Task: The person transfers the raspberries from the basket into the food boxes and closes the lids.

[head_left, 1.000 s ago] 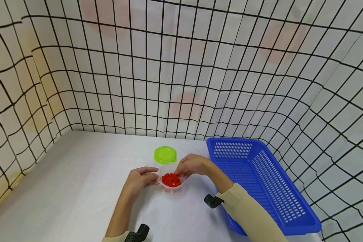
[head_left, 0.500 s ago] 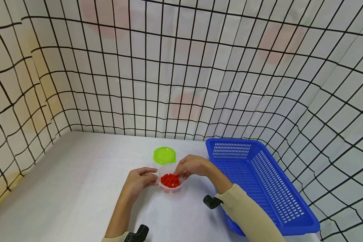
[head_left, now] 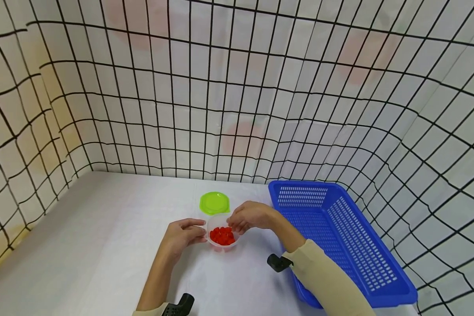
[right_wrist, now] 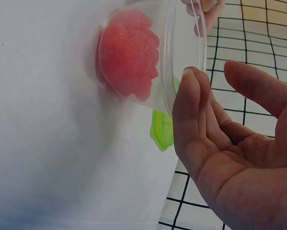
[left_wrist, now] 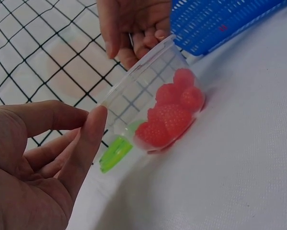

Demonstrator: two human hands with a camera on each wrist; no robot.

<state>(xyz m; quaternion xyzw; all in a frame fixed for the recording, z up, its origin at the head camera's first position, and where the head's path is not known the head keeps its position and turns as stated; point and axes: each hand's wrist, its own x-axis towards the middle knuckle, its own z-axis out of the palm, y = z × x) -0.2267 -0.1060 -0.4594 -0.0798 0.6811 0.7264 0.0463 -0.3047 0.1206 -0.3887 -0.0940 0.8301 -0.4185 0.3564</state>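
Observation:
A clear round plastic tub stands on the white cloth in the head view. Several red, bumpy, raspberry-like pieces lie in its bottom. My left hand pinches the tub's rim between thumb and forefinger on the left side. Over the right side of the rim is my right hand. Its thumb stands apart from the bent fingers in the right wrist view, with nothing seen between them. Those fingers are at the rim; whether they press on it I cannot tell. A green lid lies just behind the tub.
A large blue plastic basket stands on the right, partly under my right forearm. Black grid mesh over white cloth walls the back and both sides. White cloth covers the table surface.
My right hand's fingers have risen slightly at the tub's rim. A pale gap seen among the red pieces is now covered. My left hand keeps its hold and place.

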